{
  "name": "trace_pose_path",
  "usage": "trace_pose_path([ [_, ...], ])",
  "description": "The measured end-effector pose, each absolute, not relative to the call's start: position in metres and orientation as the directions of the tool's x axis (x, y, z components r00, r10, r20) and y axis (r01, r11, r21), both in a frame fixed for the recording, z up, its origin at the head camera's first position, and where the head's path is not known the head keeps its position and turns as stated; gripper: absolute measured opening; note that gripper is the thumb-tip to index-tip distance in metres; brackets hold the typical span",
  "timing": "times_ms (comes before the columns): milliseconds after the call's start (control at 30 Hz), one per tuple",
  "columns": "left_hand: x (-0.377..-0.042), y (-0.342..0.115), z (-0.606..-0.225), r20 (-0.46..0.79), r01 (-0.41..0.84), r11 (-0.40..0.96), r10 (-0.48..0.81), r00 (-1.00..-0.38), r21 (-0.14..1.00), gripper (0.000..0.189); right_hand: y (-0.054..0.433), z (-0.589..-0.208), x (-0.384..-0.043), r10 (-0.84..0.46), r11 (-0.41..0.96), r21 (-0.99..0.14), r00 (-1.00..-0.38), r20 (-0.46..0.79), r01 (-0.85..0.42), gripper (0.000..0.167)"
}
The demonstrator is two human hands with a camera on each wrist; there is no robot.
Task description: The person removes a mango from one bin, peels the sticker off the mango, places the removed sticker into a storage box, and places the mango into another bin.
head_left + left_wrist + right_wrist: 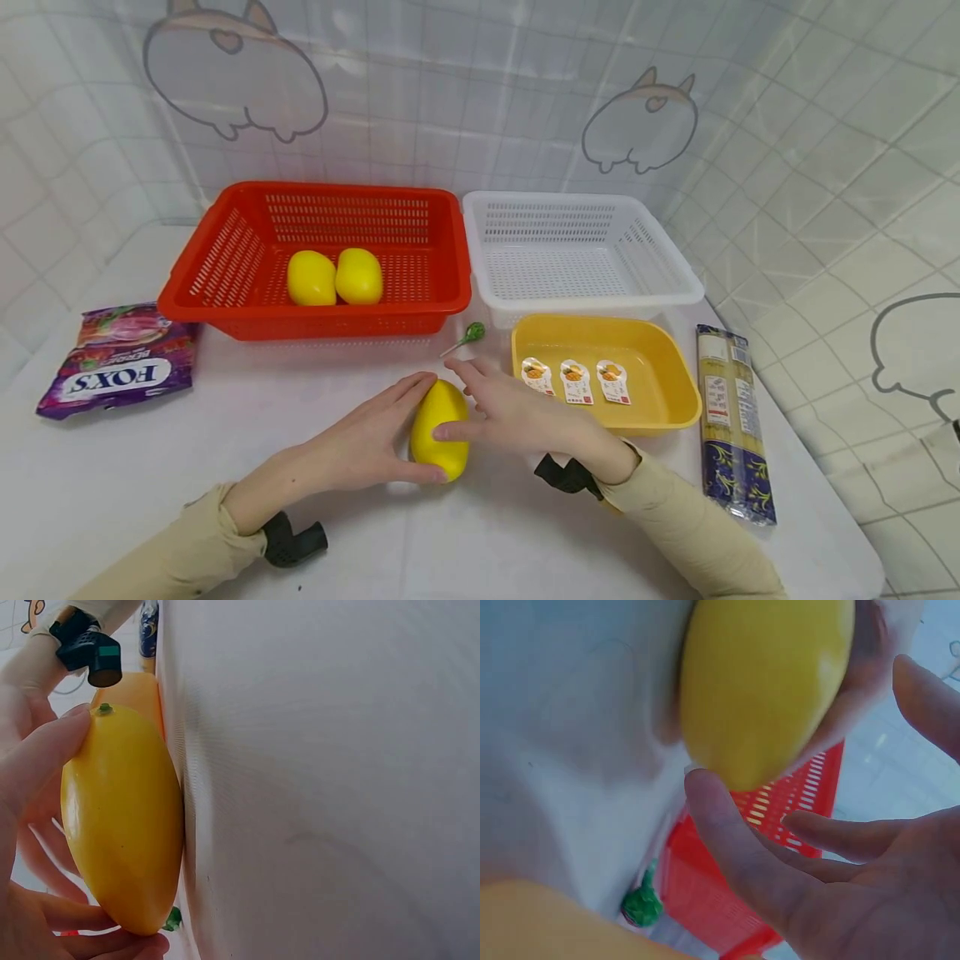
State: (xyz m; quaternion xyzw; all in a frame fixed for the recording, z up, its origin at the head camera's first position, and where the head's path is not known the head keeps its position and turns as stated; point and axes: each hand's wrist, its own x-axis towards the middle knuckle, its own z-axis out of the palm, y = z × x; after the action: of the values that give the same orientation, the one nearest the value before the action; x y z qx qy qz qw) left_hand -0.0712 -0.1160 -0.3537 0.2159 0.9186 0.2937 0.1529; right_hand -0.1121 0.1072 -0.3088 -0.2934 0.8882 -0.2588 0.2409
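Observation:
A yellow mango (437, 433) lies on the white table between both hands. My left hand (360, 446) holds it by its ends; in the left wrist view the thumb rests beside the green stem spot and the fingertips (154, 946) are at the other tip. My right hand (517, 408) is over the mango's right side with its fingers loosely spread. In the right wrist view its nearest fingertip (705, 787) is right at the mango's lower end, while the thumb stands off to the side. Two more mangoes (358, 277) lie in the red basket (315, 323).
A white basket (592, 302) stands right of the red one. Before it sits a yellow tub (660, 392) with fruit stickers (576, 382) at its left. A green-wrapped lollipop (473, 332) lies between. A purple FOX'S bag (123, 358) is left, noodle packs (733, 417) right.

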Motion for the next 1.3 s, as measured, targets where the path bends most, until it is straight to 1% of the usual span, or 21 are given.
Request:
trace_pose_path([
  [200, -0.071, -0.116, -0.354, -0.151, 0.294, 0.725, 0.481, -0.864, 0.623, 0.121, 0.104, -0.316, -0.114, -0.663, 0.701, -0.566, -0.690, -0.291, -0.434, 0.095],
  [400, -0.071, -0.116, -0.355, -0.132, 0.282, 0.699, 0.475, -0.870, 0.657, 0.118, 0.102, -0.320, -0.115, -0.678, 0.693, -0.572, -0.666, -0.312, -0.438, 0.094],
  [533, -0.071, -0.116, -0.354, -0.131, 0.281, 0.700, 0.472, -0.872, 0.656, 0.116, 0.102, -0.322, -0.115, -0.685, 0.692, -0.566, -0.653, -0.322, -0.447, 0.093],
  [1000, -0.072, -0.119, -0.352, -0.189, 0.267, 0.728, 0.479, -0.857, 0.631, 0.123, 0.102, -0.324, -0.116, -0.681, 0.696, -0.563, -0.657, -0.323, -0.445, 0.093],
  [1300, -0.076, -0.129, -0.345, -0.153, 0.293, 0.729, 0.478, -0.865, 0.619, 0.122, 0.100, -0.323, -0.116, -0.693, 0.682, -0.581, -0.645, -0.321, -0.444, 0.090],
])
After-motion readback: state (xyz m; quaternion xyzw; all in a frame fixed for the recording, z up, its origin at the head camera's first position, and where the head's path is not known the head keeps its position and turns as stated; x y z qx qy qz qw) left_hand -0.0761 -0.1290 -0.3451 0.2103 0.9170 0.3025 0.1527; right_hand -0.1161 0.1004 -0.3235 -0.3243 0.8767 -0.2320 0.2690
